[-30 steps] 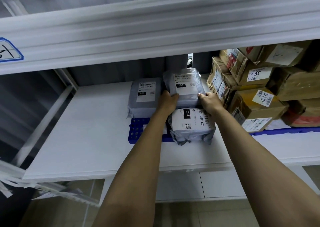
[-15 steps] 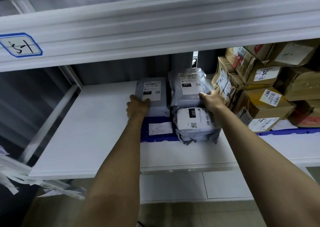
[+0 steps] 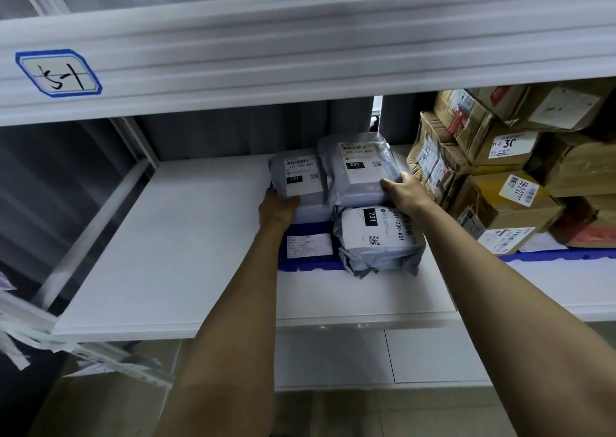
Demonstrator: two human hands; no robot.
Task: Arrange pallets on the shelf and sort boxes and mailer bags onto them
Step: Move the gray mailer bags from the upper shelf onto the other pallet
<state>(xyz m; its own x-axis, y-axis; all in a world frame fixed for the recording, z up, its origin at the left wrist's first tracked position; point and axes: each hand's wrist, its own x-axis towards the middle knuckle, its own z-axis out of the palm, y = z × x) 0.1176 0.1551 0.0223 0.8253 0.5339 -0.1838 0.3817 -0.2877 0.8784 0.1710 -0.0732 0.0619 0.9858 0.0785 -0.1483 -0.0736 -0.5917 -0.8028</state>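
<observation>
Three grey mailer bags sit on a blue pallet [image 3: 300, 264] on the white shelf [image 3: 186, 253]. My left hand [image 3: 276, 208] grips the lower edge of the left mailer bag [image 3: 296, 178], which stands tilted at the back. My right hand [image 3: 405, 191] holds the right lower corner of the upper mailer bag [image 3: 358, 169], which rests on the front mailer bag [image 3: 378, 236]. A flat white label [image 3: 308, 244] lies on the pallet in front of my left hand.
Brown cardboard boxes [image 3: 500, 183] with labels are stacked on another blue pallet [image 3: 560, 254] to the right. A white shelf beam [image 3: 300, 56] with a blue-bordered tag [image 3: 58, 73] runs overhead. A slanted metal brace [image 3: 90, 223] borders the shelf's left side.
My left hand has moved from the upper bag to the left bag and tipped it more upright. My right hand stays on the upper bag's right corner.
</observation>
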